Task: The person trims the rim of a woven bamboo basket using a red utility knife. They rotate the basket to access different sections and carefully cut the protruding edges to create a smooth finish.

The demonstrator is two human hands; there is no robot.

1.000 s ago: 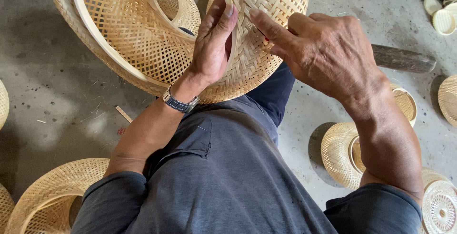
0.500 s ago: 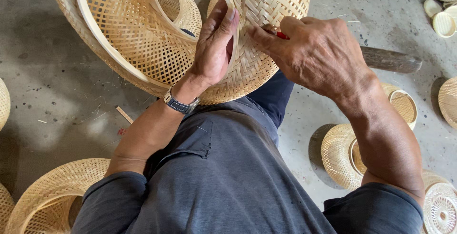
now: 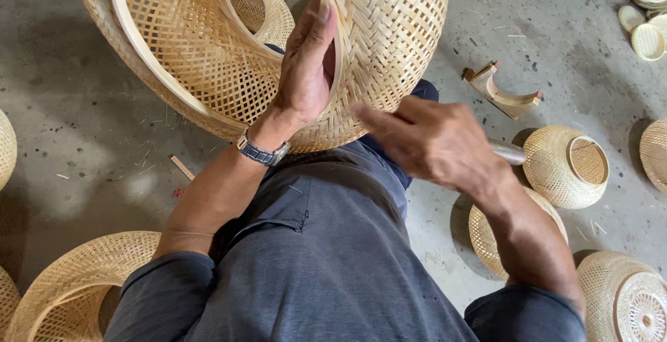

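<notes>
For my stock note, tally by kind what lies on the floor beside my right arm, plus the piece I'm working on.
Large woven basket, under the left hand: 1
Smaller woven baskets on the floor, some cut off or partly hidden: 4
Curved wooden piece: 1
Total: 6

Tan basket, herringbone and lattice weave; blue-grey trousers; grey floor.
</notes>
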